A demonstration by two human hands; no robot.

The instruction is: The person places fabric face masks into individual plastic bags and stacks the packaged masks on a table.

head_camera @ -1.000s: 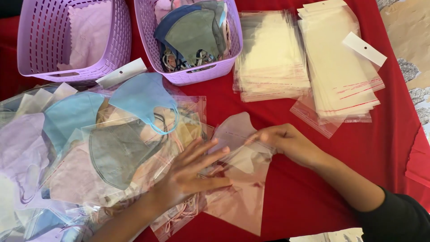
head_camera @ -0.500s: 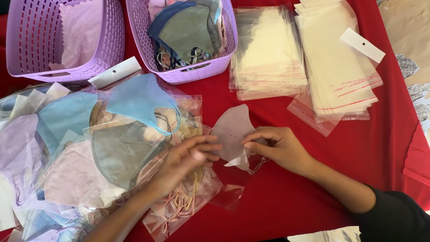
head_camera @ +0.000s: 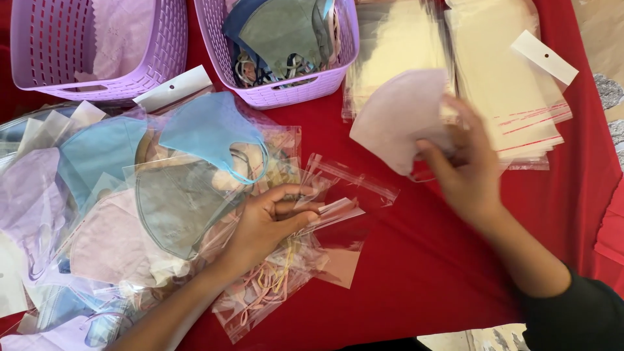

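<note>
My right hand [head_camera: 465,172] holds a pale pink face mask [head_camera: 400,117] lifted above the red cloth, near the stacks of clear bags. It is blurred by motion. My left hand [head_camera: 270,224] pinches an empty clear plastic sleeve [head_camera: 344,192] that lies on the cloth beside the pile of bagged masks [head_camera: 130,214]. A loose blue mask [head_camera: 211,133] rests on top of that pile, just beyond my left hand.
Two lilac baskets stand at the back: the left one [head_camera: 49,78] holds a pale pink cloth, the right one [head_camera: 286,88] holds grey and blue masks. Stacks of clear bags [head_camera: 507,84] lie at the back right. A red cloth [head_camera: 416,273] covers the table.
My right hand has pulled the pink mask out of the clear sleeve and lifted it up and right. My left hand stays on the sleeve, which is empty.
</note>
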